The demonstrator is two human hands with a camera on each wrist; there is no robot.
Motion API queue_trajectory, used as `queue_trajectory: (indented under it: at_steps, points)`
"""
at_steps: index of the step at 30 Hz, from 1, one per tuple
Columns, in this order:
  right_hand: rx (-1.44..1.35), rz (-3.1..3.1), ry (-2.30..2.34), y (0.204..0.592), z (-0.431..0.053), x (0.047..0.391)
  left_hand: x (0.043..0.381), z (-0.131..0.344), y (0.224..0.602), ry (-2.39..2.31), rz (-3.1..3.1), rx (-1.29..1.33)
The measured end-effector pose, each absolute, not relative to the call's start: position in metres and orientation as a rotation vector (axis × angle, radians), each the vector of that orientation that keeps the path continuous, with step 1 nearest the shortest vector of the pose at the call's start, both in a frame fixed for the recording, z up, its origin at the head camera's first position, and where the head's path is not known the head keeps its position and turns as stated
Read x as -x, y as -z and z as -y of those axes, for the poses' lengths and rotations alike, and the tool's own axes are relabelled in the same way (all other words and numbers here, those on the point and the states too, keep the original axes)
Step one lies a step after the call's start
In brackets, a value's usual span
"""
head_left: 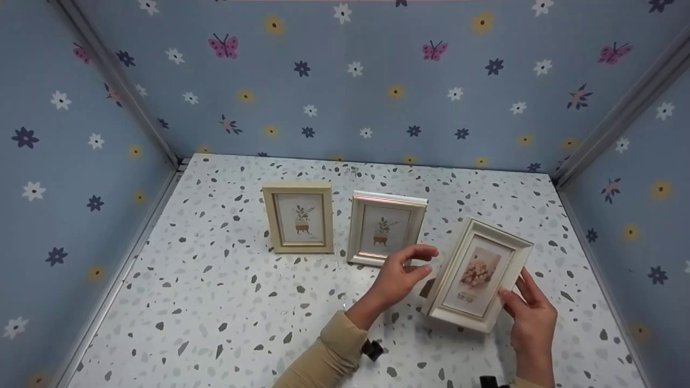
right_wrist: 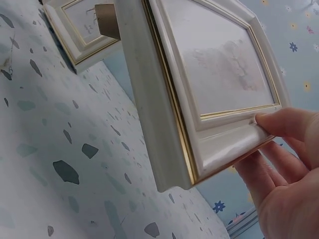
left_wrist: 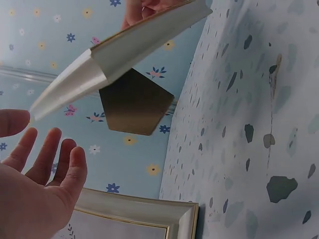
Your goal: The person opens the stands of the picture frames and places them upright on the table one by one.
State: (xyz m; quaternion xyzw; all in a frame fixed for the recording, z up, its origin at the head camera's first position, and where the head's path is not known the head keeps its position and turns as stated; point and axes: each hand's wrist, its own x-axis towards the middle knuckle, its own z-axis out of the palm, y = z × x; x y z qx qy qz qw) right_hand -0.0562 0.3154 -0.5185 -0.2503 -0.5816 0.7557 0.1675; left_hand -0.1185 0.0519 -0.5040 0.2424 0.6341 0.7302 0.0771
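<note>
A cream picture frame (head_left: 477, 276) with a pink flower print is held tilted over the table by my right hand (head_left: 533, 318). The thumb lies on the front of its right border and the fingers are behind it. From its back juts a brown stand leg (left_wrist: 134, 105). My left hand (head_left: 398, 277) has loosely bent fingers and holds nothing. Its fingertips are close to the left edge of the held frame. Behind that hand stands a silvery-cream picture frame (head_left: 414, 215) with a potted plant print, its lower right part hidden by the hand.
Left of the silvery-cream frame, a yellowish picture frame (head_left: 269, 221) with a similar plant print stands upright. All this is on a white speckled table (head_left: 215, 302). Blue flowered panels (head_left: 345, 81) enclose it at the back and on both sides, with metal strips at the corners.
</note>
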Motion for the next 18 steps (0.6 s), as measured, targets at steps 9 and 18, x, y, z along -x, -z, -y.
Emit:
queue_trajectory:
  at_steps: [9, 18]
  points:
    - [0.688, 1.372, -2.325, 0.5162, -0.3202, 0.0551, 0.1194, -0.0499, 0.5121, -2.024, -1.984, -0.736]
    - [0.658, 1.221, -2.433, 0.5138, -0.3211, 0.0536, 0.1180, -0.0528, 0.5124, -1.941, -1.979, -0.766]
